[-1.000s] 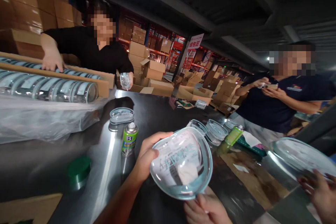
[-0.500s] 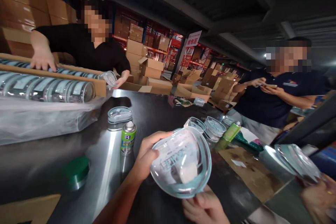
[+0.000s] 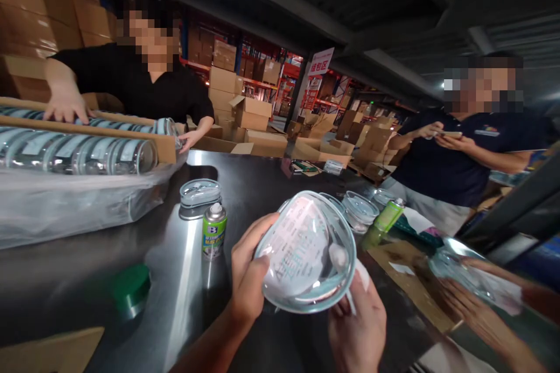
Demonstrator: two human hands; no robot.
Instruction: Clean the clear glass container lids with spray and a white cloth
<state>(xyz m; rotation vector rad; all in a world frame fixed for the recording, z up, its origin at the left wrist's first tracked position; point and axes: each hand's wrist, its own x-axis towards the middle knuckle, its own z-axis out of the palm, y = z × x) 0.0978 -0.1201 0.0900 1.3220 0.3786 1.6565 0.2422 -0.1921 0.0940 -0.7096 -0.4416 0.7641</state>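
My left hand (image 3: pixel 247 280) grips the left rim of a clear glass bowl (image 3: pixel 306 250) with a white paper label on it, held tilted above the dark metal table (image 3: pixel 175 280). Under the bowl's lower right edge my right hand (image 3: pixel 356 323) is closed on the rim and on a white bit I cannot make out. A green spray can (image 3: pixel 214 231) stands upright just left of my left hand.
A green cap (image 3: pixel 130 287) lies on the table at left. A small glass dish (image 3: pixel 200 193) sits behind the can, several more (image 3: pixel 359 210) behind the bowl. A cardboard tray of stacked glassware (image 3: pixel 79 151) is tended by a person in black. Another person's hands (image 3: pixel 472 303) hold glass at right.
The bowl has risen and tipped more upright. My right hand came up behind its lower edge. The person in black lowered a glass piece to the tray; the right-hand co-worker's bowl moved lower.
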